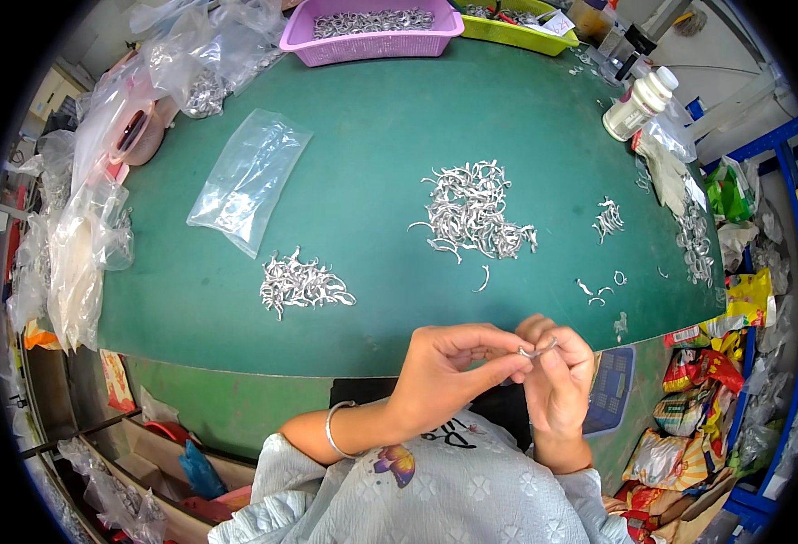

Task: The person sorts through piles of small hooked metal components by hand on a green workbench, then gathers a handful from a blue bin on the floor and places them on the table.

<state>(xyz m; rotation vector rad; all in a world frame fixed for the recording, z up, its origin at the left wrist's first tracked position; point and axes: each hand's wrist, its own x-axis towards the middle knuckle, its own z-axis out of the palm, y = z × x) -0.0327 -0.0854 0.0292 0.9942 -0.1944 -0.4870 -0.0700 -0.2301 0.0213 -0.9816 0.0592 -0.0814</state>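
Note:
Just past the near table edge, both hands pinch one small curved silver metal piece (538, 350). My left hand (458, 364) closes thumb and forefinger on its left end. My right hand (559, 374) grips the other end, its fingers curled. On the green table (363, 163) beyond lies a big heap of similar silver curved pieces (476, 210), with a single loose piece (482, 278) close to it. A smaller heap (301, 283) sits to the left, and a little cluster (608, 220) to the right.
A clear plastic bag (250, 181) lies flat at left. Purple (372, 49) and yellow-green (521, 32) baskets holding metal pieces stand at the far edge. A white bottle (639, 104) and a glove (664, 174) are at far right; plastic bags (86, 245) crowd the left edge.

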